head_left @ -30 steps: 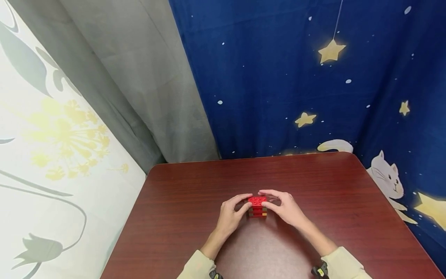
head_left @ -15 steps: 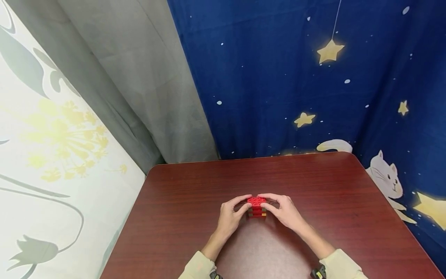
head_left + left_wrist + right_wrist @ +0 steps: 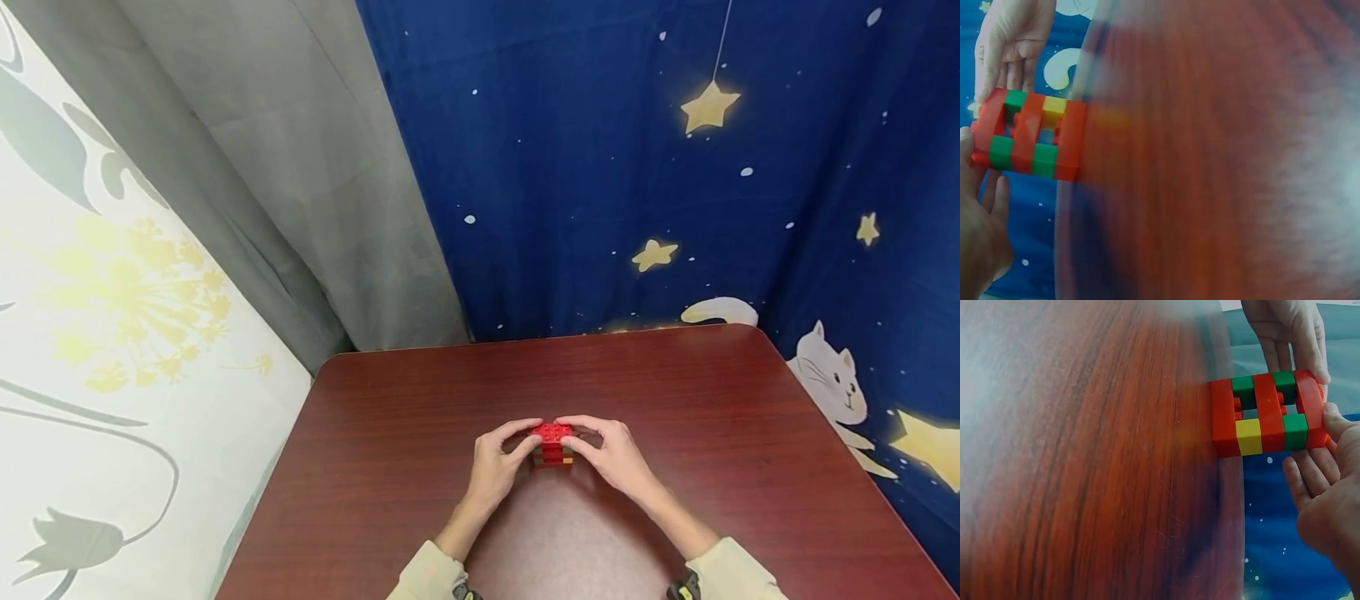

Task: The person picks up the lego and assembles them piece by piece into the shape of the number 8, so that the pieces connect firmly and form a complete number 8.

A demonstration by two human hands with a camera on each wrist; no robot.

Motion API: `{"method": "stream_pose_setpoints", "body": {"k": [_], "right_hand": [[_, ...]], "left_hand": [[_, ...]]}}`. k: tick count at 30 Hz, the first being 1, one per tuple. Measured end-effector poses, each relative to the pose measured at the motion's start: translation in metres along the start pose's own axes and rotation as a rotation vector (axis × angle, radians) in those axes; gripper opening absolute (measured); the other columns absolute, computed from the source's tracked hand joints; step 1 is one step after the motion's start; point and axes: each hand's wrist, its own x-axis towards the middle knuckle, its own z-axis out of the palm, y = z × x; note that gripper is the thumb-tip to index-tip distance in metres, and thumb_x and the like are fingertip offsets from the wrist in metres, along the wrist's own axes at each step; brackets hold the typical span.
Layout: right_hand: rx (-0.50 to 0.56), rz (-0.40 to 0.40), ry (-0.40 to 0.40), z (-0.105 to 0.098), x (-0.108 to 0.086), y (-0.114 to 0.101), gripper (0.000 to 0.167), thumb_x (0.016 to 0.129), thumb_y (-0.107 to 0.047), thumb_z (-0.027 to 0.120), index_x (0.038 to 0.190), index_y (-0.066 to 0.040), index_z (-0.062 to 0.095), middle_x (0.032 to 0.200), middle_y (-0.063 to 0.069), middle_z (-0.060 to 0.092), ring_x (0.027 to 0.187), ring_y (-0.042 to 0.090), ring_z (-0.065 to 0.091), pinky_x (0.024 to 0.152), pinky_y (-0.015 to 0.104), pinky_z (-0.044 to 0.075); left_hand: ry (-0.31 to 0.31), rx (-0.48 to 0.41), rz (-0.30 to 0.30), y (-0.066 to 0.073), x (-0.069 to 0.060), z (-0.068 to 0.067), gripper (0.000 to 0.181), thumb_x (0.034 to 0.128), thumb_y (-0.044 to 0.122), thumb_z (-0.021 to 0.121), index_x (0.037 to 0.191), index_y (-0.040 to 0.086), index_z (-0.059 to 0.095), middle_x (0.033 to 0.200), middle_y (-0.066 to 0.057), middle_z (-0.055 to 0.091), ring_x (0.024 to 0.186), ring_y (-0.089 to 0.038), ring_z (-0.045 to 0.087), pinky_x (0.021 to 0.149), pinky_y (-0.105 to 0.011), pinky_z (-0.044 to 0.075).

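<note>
A small tower of toy building bricks (image 3: 553, 456) stands on the table between my two hands. Its three red layers are spaced by small green bricks (image 3: 1002, 153) and a yellow brick (image 3: 1249, 437), with gaps between them. At the left end of the studded top red brick (image 3: 552, 432), my left hand (image 3: 491, 469) pinches with thumb in front and index finger behind. My right hand (image 3: 621, 458) pinches the opposite end in the same way. Below the thumbs, the remaining fingers lie behind the tower, as the wrist views show.
The dark red-brown wooden table (image 3: 405, 400) has rounded far corners. Behind it hang a grey curtain (image 3: 300, 167) and a blue star-patterned curtain (image 3: 570, 167). A white patterned cloth (image 3: 150, 333) is on the left.
My right index finger has come down and in to the far edge of the top red brick, and the right thumb has shifted slightly left. My left hand has stayed nearly still.
</note>
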Motion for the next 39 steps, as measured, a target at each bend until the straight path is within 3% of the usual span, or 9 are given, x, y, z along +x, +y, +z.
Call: {"method": "stream_pose_setpoints", "body": {"k": [6, 13, 19, 27, 29, 35, 39], "right_hand": [[0.015, -0.037, 0.006, 0.0038, 0.0007, 0.0019, 0.03, 0.093, -0.012, 0.084, 0.122, -0.009, 0.079, 0.111, 0.006, 0.08, 0.094, 0.019, 0.078, 0.082, 0.039, 0.064], [0.017, -0.039, 0.009, 0.0028, 0.0006, 0.0015, 0.03, 0.092, -0.012, 0.085, 0.121, -0.009, 0.079, 0.11, 0.008, 0.08, 0.094, 0.02, 0.078, 0.083, 0.039, 0.064], [0.017, -0.037, 0.019, 0.0033, 0.0008, 0.0039, 0.029, 0.091, -0.01, 0.085, 0.12, -0.008, 0.079, 0.109, 0.008, 0.08, 0.094, 0.018, 0.078, 0.082, 0.029, 0.063], [0.028, -0.017, 0.007, 0.0025, 0.0006, 0.0049, 0.029, 0.092, -0.014, 0.084, 0.121, -0.011, 0.079, 0.111, 0.007, 0.08, 0.097, 0.019, 0.078, 0.085, 0.024, 0.061], [0.019, -0.012, 0.008, 0.0019, -0.0002, 0.004, 0.03, 0.092, -0.016, 0.085, 0.122, -0.012, 0.079, 0.112, 0.005, 0.08, 0.098, 0.019, 0.078, 0.086, 0.027, 0.062], [-0.017, -0.046, 0.028, 0.0037, -0.0031, 0.0048, 0.033, 0.091, -0.013, 0.085, 0.124, -0.012, 0.078, 0.114, 0.005, 0.079, 0.101, 0.022, 0.078, 0.086, 0.05, 0.063], [-0.022, -0.034, 0.032, 0.0043, -0.0044, 0.0051, 0.036, 0.093, -0.016, 0.083, 0.128, -0.012, 0.077, 0.117, 0.005, 0.079, 0.102, 0.021, 0.077, 0.087, 0.044, 0.063]], "left_hand": [[0.031, -0.118, -0.056, -0.0035, -0.0052, 0.0053, 0.026, 0.0948, 0.018, 0.082, 0.12, 0.013, 0.081, 0.112, 0.001, 0.08, 0.103, -0.021, 0.077, 0.088, -0.029, 0.061], [0.01, -0.232, -0.077, -0.005, -0.0054, 0.008, 0.025, 0.0965, 0.01, 0.079, 0.121, 0.008, 0.079, 0.114, -0.01, 0.079, 0.1, -0.034, 0.076, 0.084, -0.031, 0.063], [-0.013, -0.218, -0.116, -0.0024, -0.0037, 0.0067, 0.025, 0.0957, 0.014, 0.079, 0.121, 0.011, 0.08, 0.113, -0.012, 0.078, 0.099, -0.029, 0.077, 0.083, -0.027, 0.062], [-0.02, -0.21, -0.117, -0.0012, -0.0043, 0.0058, 0.026, 0.0954, 0.015, 0.08, 0.121, 0.012, 0.08, 0.114, -0.011, 0.078, 0.1, -0.03, 0.077, 0.084, -0.029, 0.063], [-0.02, -0.209, -0.113, -0.0013, -0.0043, 0.006, 0.026, 0.0953, 0.015, 0.08, 0.121, 0.012, 0.079, 0.114, -0.01, 0.079, 0.1, -0.031, 0.077, 0.084, -0.03, 0.063], [0.012, -0.214, -0.069, -0.0038, -0.0066, 0.0091, 0.027, 0.0949, 0.012, 0.08, 0.122, 0.012, 0.079, 0.114, -0.007, 0.079, 0.099, -0.03, 0.077, 0.083, -0.032, 0.064], [0.027, -0.168, -0.037, -0.0031, -0.0064, 0.0085, 0.028, 0.0956, 0.014, 0.08, 0.124, 0.011, 0.079, 0.116, -0.005, 0.079, 0.1, -0.028, 0.077, 0.083, -0.031, 0.063]]}}
